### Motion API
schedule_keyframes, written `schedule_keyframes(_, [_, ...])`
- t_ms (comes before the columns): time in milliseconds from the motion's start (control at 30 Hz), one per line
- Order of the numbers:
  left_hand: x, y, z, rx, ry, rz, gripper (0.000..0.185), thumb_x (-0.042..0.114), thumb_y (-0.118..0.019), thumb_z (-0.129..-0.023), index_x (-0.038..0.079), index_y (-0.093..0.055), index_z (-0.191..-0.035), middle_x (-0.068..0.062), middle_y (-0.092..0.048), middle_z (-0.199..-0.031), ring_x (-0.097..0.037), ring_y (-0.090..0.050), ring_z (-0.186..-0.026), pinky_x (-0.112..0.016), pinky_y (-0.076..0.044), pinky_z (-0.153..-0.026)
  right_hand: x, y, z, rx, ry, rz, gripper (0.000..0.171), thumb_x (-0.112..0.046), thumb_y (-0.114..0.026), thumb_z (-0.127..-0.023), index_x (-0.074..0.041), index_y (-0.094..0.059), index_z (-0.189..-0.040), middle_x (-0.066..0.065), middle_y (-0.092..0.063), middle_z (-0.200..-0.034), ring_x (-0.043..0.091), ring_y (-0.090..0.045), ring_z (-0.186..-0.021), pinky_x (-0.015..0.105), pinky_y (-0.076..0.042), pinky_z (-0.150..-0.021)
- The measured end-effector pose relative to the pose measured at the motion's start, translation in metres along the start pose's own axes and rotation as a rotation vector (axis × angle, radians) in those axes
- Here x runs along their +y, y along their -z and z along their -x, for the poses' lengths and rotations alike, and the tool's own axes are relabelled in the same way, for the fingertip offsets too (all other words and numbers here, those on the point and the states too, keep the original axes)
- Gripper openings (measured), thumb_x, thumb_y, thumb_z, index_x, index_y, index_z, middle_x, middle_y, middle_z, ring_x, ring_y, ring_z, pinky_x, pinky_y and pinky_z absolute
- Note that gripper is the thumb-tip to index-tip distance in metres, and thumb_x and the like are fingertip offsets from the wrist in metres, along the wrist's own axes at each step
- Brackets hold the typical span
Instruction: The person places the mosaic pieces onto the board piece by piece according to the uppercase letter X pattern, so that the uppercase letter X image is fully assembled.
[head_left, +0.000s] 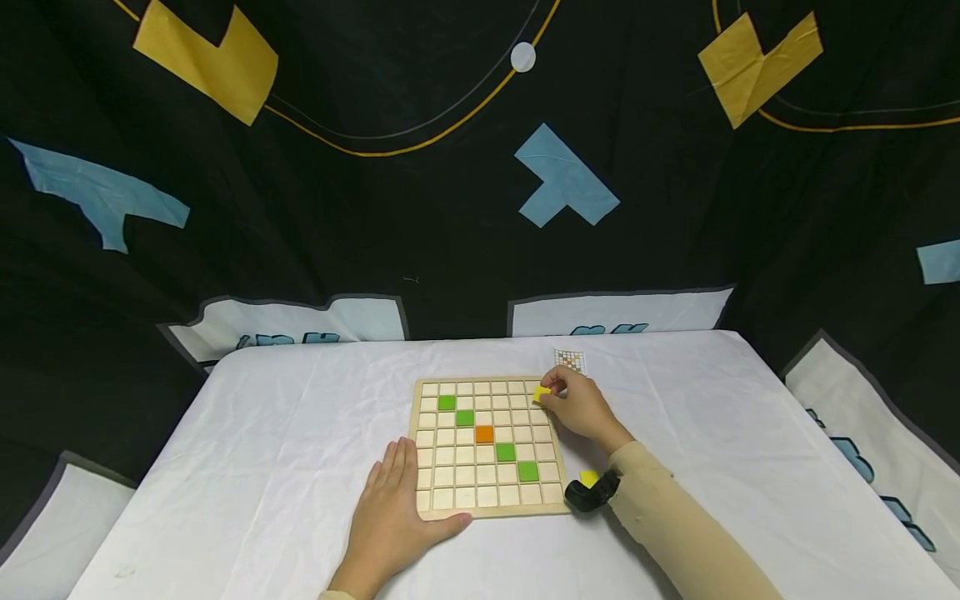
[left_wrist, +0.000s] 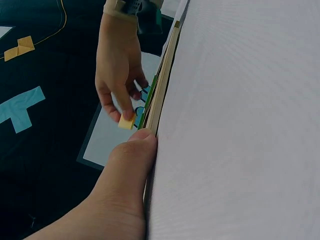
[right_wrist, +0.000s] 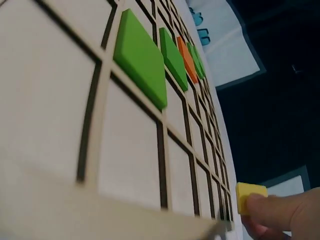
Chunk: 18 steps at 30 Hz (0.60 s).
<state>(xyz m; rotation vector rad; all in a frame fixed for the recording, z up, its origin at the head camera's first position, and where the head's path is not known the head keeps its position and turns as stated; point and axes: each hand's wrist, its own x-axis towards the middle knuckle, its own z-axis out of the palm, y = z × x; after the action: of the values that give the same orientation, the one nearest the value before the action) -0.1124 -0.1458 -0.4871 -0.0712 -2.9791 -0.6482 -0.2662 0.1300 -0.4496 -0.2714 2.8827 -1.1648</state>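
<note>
A square wooden grid board [head_left: 462, 477] lies on the table, with several green tiles [head_left: 506, 452] and one orange tile [head_left: 484, 434] forming a diagonal across it. My right hand [head_left: 583, 407] pinches a yellow tile [head_left: 541, 394] between thumb and finger over the board's far right corner. In the right wrist view the yellow tile [right_wrist: 250, 195] appears at the board's far edge. My left hand [head_left: 392, 508] lies flat with straight fingers along the board's left edge, its thumb at the near edge. Another yellow tile [head_left: 588, 478] is on the table, partly hidden by the right wrist's camera.
A small printed card with a coloured grid [head_left: 570, 360] lies behind the board, close to the right hand. White cloth covers the table [head_left: 300, 433]. A black curtain [head_left: 420, 233] with blue and yellow shapes hangs behind it.
</note>
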Motion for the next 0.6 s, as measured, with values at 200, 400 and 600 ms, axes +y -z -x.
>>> schedule_keyframes(200, [0.001,0.001,0.000,0.001,0.002,0.004,0.138,0.090,-0.061,-0.064,-0.006,-0.019,-0.155,-0.020,-0.018,-0.164,-0.036,-0.015,-0.154,-0.053,-0.017,-0.125,-0.009,-0.012,-0.005,-0.039,0.049,-0.021,0.012,-0.014,-0.071,-0.091,-0.014,-0.065,-0.101,0.000,-0.061,-0.085,0.015,-0.055,-0.079,0.029,-0.044,-0.071])
schedule_keyframes(400, [0.000,0.000,0.000,0.005,0.000,0.002,0.139,0.090,-0.060,-0.064,-0.006,-0.020,-0.155,-0.020,-0.018,-0.164,-0.036,-0.016,-0.154,-0.053,-0.017,-0.125,-0.015,-0.019,-0.008,-0.064,0.082,0.025,0.011,-0.014,-0.071,-0.091,-0.014,-0.065,-0.101,0.000,-0.058,-0.081,0.015,-0.051,-0.073,0.029,-0.043,-0.069])
schedule_keyframes(600, [0.000,0.000,-0.001,0.010,-0.003,0.003,0.139,0.090,-0.061,-0.063,-0.006,-0.020,-0.155,-0.021,-0.019,-0.164,-0.036,-0.016,-0.154,-0.053,-0.018,-0.125,-0.019,-0.022,-0.010,-0.085,0.103,0.118,0.011,-0.015,-0.071,-0.092,-0.017,-0.066,-0.102,-0.001,-0.059,-0.087,0.015,-0.053,-0.080,0.032,-0.047,-0.074])
